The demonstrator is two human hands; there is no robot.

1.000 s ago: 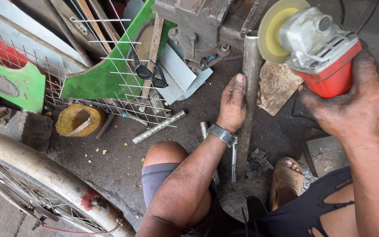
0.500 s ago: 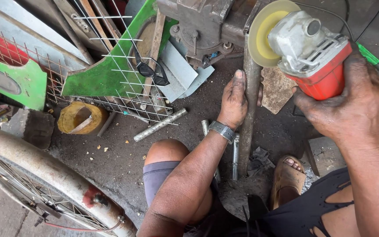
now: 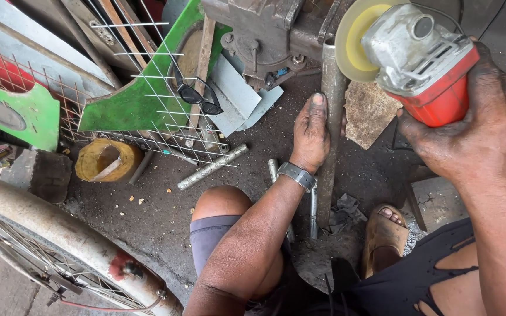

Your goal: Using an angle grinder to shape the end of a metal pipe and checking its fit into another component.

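**Pipe steadied, grinder gripped above it**

The left hand (image 3: 311, 131) is laid along a long rusty metal pipe (image 3: 330, 140), its fingers (image 3: 317, 105) held nearly straight and close together, the palm pressed against the pipe's side rather than wrapped round it. A metal watch (image 3: 296, 175) is worn on that wrist. The pipe is seen running from a grey vise (image 3: 265, 35) at the top down to the dark ground between the knees.

The right hand (image 3: 475, 137) is closed firmly around the red body of one angle grinder (image 3: 417, 58); its fingers are curled tight, with no gap to be seen. The grinder's yellow-centred disc (image 3: 355, 41) is held just beside the upper end of the pipe; whether it touches cannot be told.

Three shorter pipe pieces are counted on the ground: one (image 3: 212, 167) lying near the wire mesh (image 3: 147, 88), and two (image 3: 313, 208) beside the long pipe. One pair of dark sunglasses (image 3: 197, 96) is hung on the mesh. One bicycle wheel (image 3: 60, 251) is seen at lower left, and one sandalled foot (image 3: 385, 234) at lower right.
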